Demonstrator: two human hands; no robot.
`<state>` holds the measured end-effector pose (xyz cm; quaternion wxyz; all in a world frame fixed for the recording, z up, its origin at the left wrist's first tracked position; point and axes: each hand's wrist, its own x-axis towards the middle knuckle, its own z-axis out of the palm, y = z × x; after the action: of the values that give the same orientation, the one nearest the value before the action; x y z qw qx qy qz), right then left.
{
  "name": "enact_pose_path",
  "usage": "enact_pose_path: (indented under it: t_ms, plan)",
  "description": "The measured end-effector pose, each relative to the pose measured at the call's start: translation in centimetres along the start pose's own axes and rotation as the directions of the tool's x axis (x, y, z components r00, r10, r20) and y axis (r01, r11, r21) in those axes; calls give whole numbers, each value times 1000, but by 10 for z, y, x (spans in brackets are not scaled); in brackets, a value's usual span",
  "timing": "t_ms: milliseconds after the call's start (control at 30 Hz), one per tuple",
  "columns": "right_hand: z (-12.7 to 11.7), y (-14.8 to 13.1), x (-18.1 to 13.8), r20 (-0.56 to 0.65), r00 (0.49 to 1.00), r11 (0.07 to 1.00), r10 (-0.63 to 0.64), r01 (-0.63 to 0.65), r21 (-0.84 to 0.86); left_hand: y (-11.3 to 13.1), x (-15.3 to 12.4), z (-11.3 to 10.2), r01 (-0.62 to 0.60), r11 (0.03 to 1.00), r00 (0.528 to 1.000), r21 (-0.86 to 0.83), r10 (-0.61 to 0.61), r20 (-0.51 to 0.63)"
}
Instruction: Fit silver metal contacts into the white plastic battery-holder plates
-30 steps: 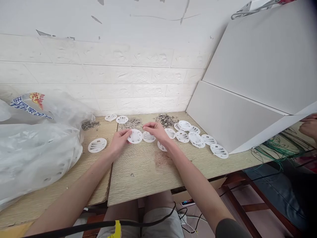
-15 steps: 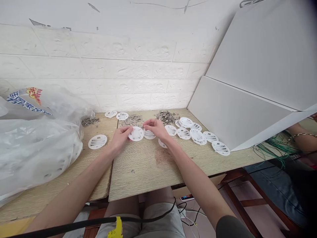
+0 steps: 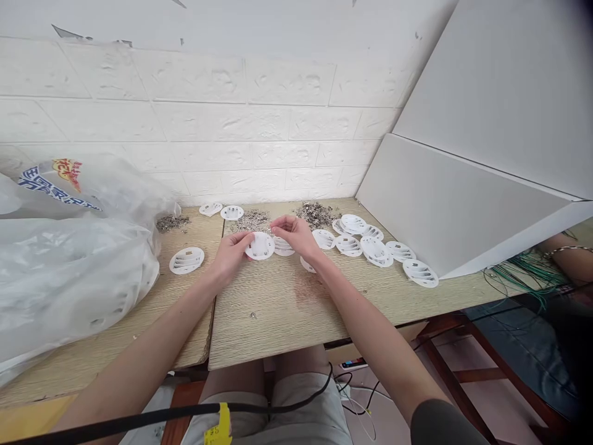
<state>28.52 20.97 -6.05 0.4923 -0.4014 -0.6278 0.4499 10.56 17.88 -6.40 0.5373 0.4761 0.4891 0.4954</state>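
Note:
Between the thumb and fingers of my left hand (image 3: 233, 254) is a round white plastic disc (image 3: 260, 246), held by its left edge just above the table. My right hand (image 3: 294, 233) is pinched near the disc's upper right edge. Whatever sits in its fingertips is too small to make out. Another slotted white disc (image 3: 284, 246) lies right behind, partly covered by the held one. Past my hands, a spread of small silvery metal pieces (image 3: 251, 220) and a darker heap of metal pieces (image 3: 317, 214) lie by the wall.
Several white discs (image 3: 348, 245) lie to the right, and one disc (image 3: 186, 260) lies to the left. A large plastic bag (image 3: 78, 284) fills the table's left side. Grey-white panels (image 3: 463, 198) lean at the right, beside green wires (image 3: 528, 278) and another person's arm (image 3: 572, 256).
The view has shifted slightly, so most things sit a little farther right. Both hands keep nearly the same pose around the disc, with my right fingertips still close to its edge.

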Motion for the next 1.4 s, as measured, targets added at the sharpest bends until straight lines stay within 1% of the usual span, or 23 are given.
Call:
enact_pose_path:
  t_ms: [100, 200, 300, 367, 433, 567, 633, 700, 733, 767, 800, 833, 900, 933, 967, 1000, 1033, 1067, 1133, 1200, 1267, 1400]
  plan:
    - [3, 0, -1, 24, 1000, 1000, 2, -2, 14, 0, 0, 0, -6, 1000, 1000, -25, 7, 30]
    - [6, 0, -3, 14, 999, 996, -39, 40, -75, 2, 0, 2, -2, 998, 998, -59, 6, 66]
    - [9, 0, -4, -9, 995, 981, -96, 93, -172, 3, -1, 3, 19, 995, 997, -98, -12, 71]
    - [10, 1, -4, -5, 995, 976, -102, 99, -194, 4, -2, 4, 28, 993, 997, -117, -20, 71]
    - [11, 1, -4, -6, 996, 979, -87, 84, -185, 3, -2, 4, 13, 995, 996, -100, -4, 89]
    - [12, 0, -5, -37, 998, 992, -53, 48, -112, 2, -2, 4, -68, 997, 987, -48, 74, 144]
    - [11, -3, -5, -23, 999, 1000, -26, 26, 2, 2, -2, 4, -109, 993, 986, -47, 115, 123]
    - [9, -5, -4, 0, 1000, 987, 10, -9, 160, 2, -2, 2, -191, 981, 980, 10, 190, 60]
    - [8, -6, -4, 7, 1000, 973, 23, -24, 228, 2, -2, 1, -256, 964, 967, 76, 256, 22]
    - [7, -8, -4, 6, 1000, 961, 31, -31, 274, 3, -1, -1, -335, 928, 940, 162, 341, -10]
    - [7, -10, -5, 5, 1000, 954, 29, -29, 297, 3, -1, -3, -419, 870, 898, 260, 439, -21]
    - [8, -12, -5, 8, 1000, 953, 21, -23, 302, 4, -1, -6, -502, 791, 842, 351, 540, -12]
    - [11, -16, -8, 26, 1000, 958, -8, 0, 286, 7, -1, -10, -643, 606, 706, 468, 706, 57]
    - [13, -18, -10, 40, 999, 962, -24, 12, 274, 8, 0, -11, -697, 524, 642, 489, 760, 101]
    - [15, -20, -12, 52, 998, 964, -39, 24, 265, 9, 0, -12, -739, 459, 587, 493, 798, 137]
    - [17, -22, -14, 63, 997, 966, -52, 34, 257, 10, 0, -13, -767, 415, 550, 489, 818, 168]
    - [19, -24, -16, 71, 996, 967, -61, 41, 252, 10, 0, -13, -784, 389, 528, 485, 828, 189]
    - [21, -25, -17, 79, 995, 968, -67, 45, 247, 10, -1, -13, -792, 376, 519, 482, 830, 205]
    - [24, -26, -19, 87, 993, 970, -77, 54, 239, 9, -1, -12, -795, 371, 517, 480, 829, 215]
    - [26, -25, -19, 87, 992, 972, -93, 71, 226, 7, -1, -13, -793, 376, 519, 480, 830, 207]
    - [26, -25, -19, 86, 990, 975, -113, 94, 200, 6, -1, -13, -793, 373, 510, 481, 839, 190]
    - [26, -24, -20, 84, 989, 989, -126, 118, 88, 6, 0, -14, -814, 320, 452, 484, 873, 183]
